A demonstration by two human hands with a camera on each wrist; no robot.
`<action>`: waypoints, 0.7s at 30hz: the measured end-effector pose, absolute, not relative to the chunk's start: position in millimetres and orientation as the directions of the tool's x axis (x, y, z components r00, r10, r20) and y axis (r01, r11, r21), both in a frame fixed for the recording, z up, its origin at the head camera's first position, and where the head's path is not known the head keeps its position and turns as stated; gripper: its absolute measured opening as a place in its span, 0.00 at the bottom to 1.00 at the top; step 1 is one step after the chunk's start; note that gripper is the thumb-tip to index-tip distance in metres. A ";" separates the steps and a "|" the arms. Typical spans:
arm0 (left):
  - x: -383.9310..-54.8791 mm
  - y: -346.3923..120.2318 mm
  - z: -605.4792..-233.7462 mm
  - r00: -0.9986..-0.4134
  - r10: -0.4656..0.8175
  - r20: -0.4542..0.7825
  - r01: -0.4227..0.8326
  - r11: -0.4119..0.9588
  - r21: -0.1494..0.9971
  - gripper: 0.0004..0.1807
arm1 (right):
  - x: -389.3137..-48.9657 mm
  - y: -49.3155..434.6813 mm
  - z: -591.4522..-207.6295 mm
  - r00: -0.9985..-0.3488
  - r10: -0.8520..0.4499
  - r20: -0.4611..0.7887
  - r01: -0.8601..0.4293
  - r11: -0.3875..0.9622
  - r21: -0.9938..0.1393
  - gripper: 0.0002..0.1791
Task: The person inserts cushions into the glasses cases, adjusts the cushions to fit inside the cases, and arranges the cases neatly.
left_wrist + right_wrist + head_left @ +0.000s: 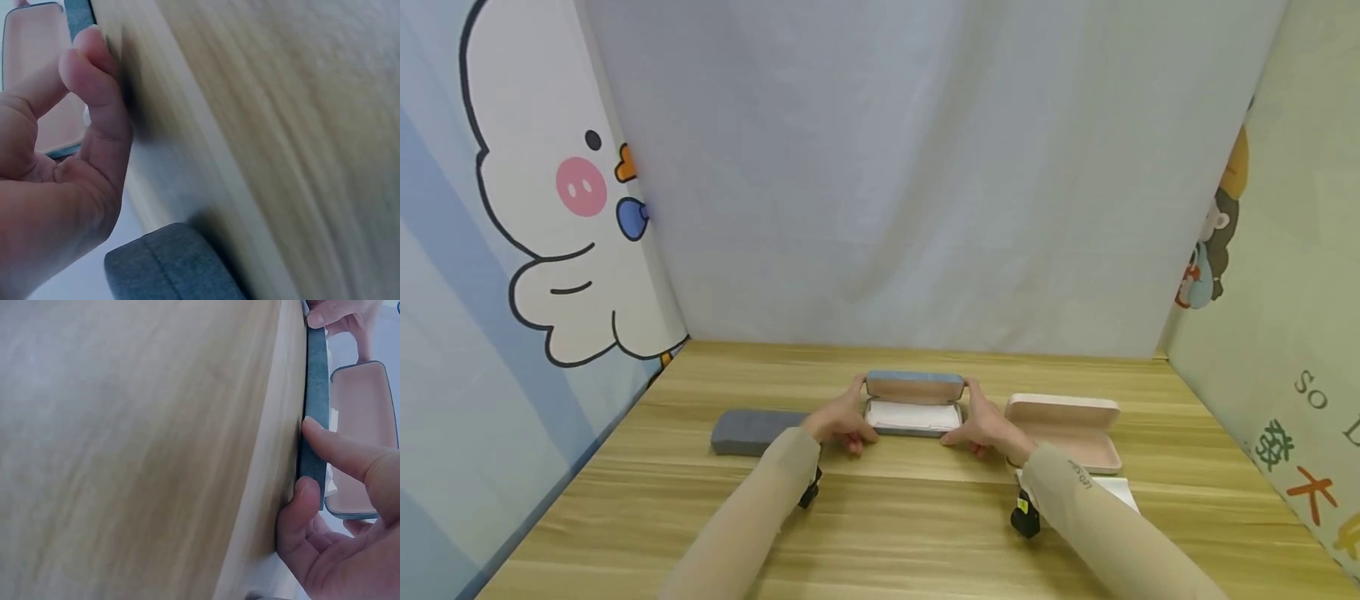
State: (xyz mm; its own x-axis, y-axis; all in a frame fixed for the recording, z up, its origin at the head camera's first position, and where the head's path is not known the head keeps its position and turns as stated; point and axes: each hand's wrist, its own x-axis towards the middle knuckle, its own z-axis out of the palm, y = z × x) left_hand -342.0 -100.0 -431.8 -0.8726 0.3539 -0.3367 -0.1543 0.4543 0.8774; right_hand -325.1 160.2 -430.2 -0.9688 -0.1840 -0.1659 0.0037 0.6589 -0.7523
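Left hand [844, 417] and right hand [991, 422]: fingers clamp opposite ends of blue case [916, 389]. Uneven pressure could dislodge white sheet [913, 416].

Right grip [362, 556], lower right: one fingertip on blue-green outer side of open case [317, 387], another digit curled by its near end. Lid [365, 409] raised, pink lining. White material [334, 417] peeks out between side and lid, type unclear. Left grip [342, 311] at case's far end, touching. Wood-grain table [156, 456], blurred, fills left.
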 end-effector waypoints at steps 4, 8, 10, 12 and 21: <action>-341.5 -99.6 -434.6 -0.887 0.349 -0.304 -0.131 0.440 0.888 0.64 | -325.9 161.1 -431.3 -0.970 -0.186 -0.159 0.000 0.650 -0.760 0.63; -340.9 -101.0 -436.3 -0.885 0.357 -0.300 -0.134 0.421 0.897 0.63 | -325.8 161.6 -432.0 -0.968 -0.191 -0.162 0.004 0.635 -0.772 0.63; -340.7 -102.0 -437.1 -0.881 0.366 -0.299 -0.138 0.407 0.903 0.63 | -326.4 162.3 -433.1 -0.967 -0.192 -0.167 0.012 0.622 -0.783 0.63; -340.9 -102.9 -438.3 -0.878 0.373 -0.301 -0.144 0.394 0.908 0.62 | -327.4 163.5 -435.0 -0.964 -0.197 -0.179 0.025 0.602 -0.798 0.62; -339.6 -104.1 -440.0 -0.883 0.368 -0.292 -0.157 0.356 0.921 0.62 | -331.8 169.0 -442.3 -0.949 -0.232 -0.214 0.073 0.497 -0.865 0.59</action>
